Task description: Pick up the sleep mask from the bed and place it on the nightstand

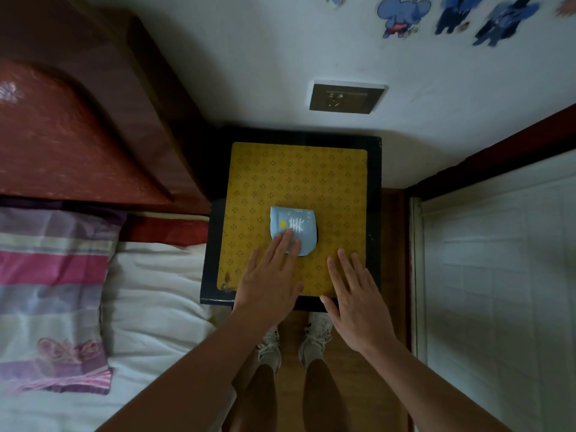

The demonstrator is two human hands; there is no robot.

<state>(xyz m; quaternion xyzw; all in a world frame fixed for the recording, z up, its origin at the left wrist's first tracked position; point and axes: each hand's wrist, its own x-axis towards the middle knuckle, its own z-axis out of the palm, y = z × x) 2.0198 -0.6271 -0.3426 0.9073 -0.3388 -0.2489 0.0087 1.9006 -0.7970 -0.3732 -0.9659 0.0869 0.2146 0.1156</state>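
The sleep mask point(296, 224), light blue with white markings and a small yellow shape, lies folded on the nightstand point(299, 179), a dark table with a yellow patterned top. My left hand point(269, 275) is flat, palm down, fingers spread, and its fingertips rest on the mask's near left corner. My right hand point(355, 294) hovers flat and open over the nightstand's near right part, just right of the mask and not touching it.
The bed point(149, 294) with white sheet and a striped pink and purple pillow point(53, 291) lies to the left, under a red headboard point(78, 120). A wall socket point(344, 96) sits above the nightstand. A white door point(498, 291) stands right. My feet are on the wooden floor.
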